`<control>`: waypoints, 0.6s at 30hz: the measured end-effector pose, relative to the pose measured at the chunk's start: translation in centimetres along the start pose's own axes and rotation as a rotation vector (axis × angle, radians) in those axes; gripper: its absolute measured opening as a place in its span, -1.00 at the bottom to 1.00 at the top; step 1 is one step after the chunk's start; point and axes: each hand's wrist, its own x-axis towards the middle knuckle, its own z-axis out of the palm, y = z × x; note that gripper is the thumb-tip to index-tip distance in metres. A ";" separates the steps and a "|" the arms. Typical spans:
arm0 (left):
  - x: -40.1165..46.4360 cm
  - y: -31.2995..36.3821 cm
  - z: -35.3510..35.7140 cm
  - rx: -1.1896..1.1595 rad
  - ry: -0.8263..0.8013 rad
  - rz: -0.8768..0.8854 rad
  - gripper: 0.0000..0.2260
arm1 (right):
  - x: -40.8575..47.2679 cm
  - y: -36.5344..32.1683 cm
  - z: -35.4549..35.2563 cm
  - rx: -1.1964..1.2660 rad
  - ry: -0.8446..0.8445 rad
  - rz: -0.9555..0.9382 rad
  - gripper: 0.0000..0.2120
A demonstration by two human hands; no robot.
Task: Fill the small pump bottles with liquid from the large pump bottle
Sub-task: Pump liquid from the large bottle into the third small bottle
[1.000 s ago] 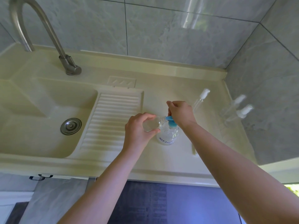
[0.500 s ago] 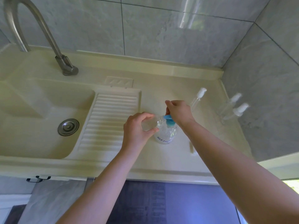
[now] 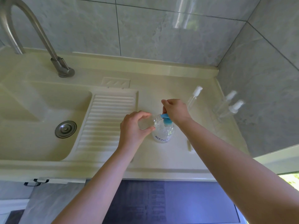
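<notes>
Small bottle [image 3: 146,122] lying tilted in left hand [image 3: 134,126], mouth pointing to 3 o'clock under blue pump [image 3: 165,118], right hand [image 3: 175,111] pinching its head.

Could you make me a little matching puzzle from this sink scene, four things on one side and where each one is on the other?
Things:
1. large bottle
2. small open bottle
3. tap
4. drain

Places:
A. in the basin floor
B. held in the left hand, mouth at the blue nozzle
C. standing on the counter under the right hand
D. behind the basin, left of the tiled corner

Pairs: 1-C, 2-B, 3-D, 4-A
</notes>
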 end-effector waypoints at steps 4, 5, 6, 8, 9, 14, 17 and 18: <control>0.2 0.0 0.0 0.006 -0.005 0.002 -0.62 | 0.0 0.3 0.7 -0.039 0.045 -0.077 -0.56; 0.2 0.1 -0.1 0.009 -0.004 0.004 -0.62 | 0.0 0.3 0.8 -0.050 0.047 -0.084 -0.56; 0.2 0.0 -0.1 0.011 -0.004 0.004 -0.62 | 0.0 0.3 0.8 -0.045 0.044 -0.078 -0.56; 0.3 -0.1 -0.1 0.010 -0.003 0.000 -0.61 | 0.0 0.3 0.5 0.019 0.027 -0.029 -0.55; 0.2 -0.1 -0.2 0.010 -0.003 -0.004 -0.61 | 0.0 0.4 0.3 0.053 0.016 0.002 -0.54; 0.3 -0.1 -0.4 0.024 -0.014 0.001 -0.61 | 0.1 0.1 0.0 0.022 -0.020 0.023 -0.56; 0.2 0.0 -0.3 0.025 -0.012 -0.003 -0.61 | 0.1 -0.1 0.3 -0.014 0.001 -0.020 -0.58; 0.3 0.0 -0.3 0.023 -0.015 -0.004 -0.61 | 0.1 0.0 0.5 -0.025 0.007 -0.035 -0.58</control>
